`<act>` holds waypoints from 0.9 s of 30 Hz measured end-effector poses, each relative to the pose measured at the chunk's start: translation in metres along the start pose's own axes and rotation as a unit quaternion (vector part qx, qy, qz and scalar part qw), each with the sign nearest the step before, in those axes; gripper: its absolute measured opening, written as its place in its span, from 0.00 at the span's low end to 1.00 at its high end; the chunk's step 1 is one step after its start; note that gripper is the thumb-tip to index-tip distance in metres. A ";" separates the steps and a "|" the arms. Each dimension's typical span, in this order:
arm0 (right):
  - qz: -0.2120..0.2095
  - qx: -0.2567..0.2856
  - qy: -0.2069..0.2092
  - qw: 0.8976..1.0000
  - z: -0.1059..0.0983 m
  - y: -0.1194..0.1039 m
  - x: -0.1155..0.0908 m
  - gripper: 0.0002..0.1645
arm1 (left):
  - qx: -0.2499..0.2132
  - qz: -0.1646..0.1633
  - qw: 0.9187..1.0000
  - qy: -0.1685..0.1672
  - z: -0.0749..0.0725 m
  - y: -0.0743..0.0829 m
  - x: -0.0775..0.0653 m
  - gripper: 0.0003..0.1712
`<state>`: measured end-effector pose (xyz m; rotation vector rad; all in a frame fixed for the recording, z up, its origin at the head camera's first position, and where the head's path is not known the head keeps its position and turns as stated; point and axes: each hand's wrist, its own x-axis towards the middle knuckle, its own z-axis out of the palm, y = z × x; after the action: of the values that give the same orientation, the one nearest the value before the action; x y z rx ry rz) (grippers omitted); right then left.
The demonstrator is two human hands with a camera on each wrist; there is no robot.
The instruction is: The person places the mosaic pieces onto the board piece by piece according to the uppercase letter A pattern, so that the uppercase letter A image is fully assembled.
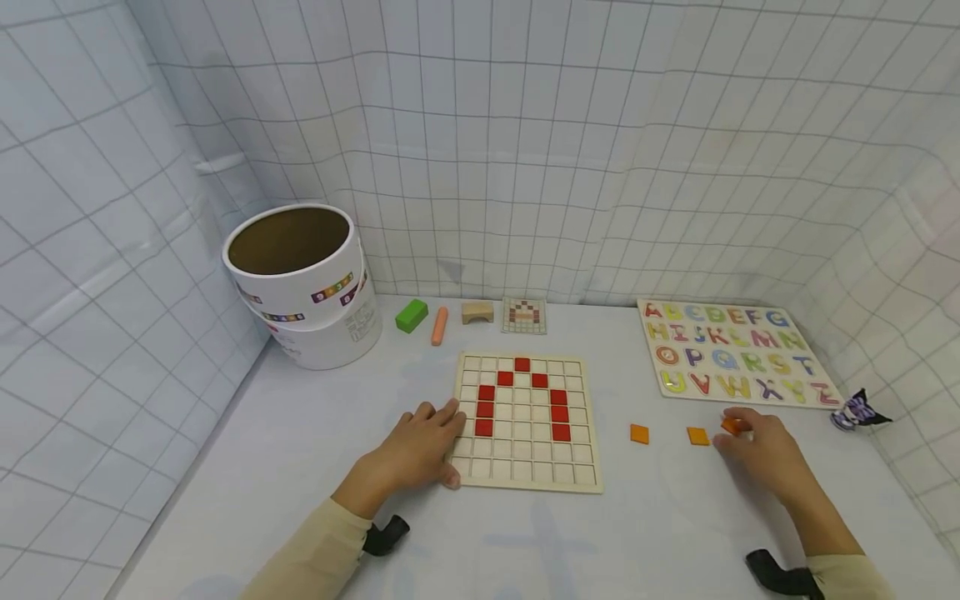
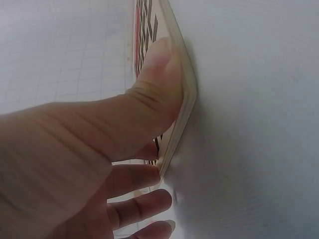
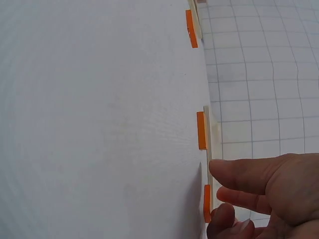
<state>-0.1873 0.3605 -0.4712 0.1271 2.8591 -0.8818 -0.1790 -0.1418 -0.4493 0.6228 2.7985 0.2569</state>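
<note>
Square pale-wood grid board (image 1: 522, 454) flat at the frame's centre, red tiles (image 1: 559, 413) set in it as an arch; three thin square orange tiles (image 1: 698, 436) in a row toward lower right.

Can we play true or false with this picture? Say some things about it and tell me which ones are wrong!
1. The left hand is touching the wooden board. True.
2. All the tiles on the board are blue. False: they are red tiles.
3. Three orange tiles are to the right of the board. True.
4. The green block is inside the bucket. False: the green block is on the table, to the right of the bucket.
5. The right hand is at the rightmost orange tile. True.
</note>
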 end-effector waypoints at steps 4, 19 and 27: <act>0.007 -0.018 0.020 1.000 -0.002 0.003 0.003 0.34 | -0.004 -0.002 1.000 -0.004 -0.001 0.000 0.001 0.54; -0.013 0.121 -0.010 0.993 -0.008 0.013 0.005 0.25 | -0.005 0.005 1.000 -0.005 -0.001 0.001 0.002 0.54; -0.067 0.363 -0.058 0.927 -0.006 -0.014 0.016 0.19 | 0.004 0.002 1.000 -0.007 -0.001 0.000 0.003 0.54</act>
<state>-0.2053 0.3528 -0.4615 -0.0450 2.3073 -1.8624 -0.1815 -0.1408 -0.4491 0.6289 2.7875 0.2411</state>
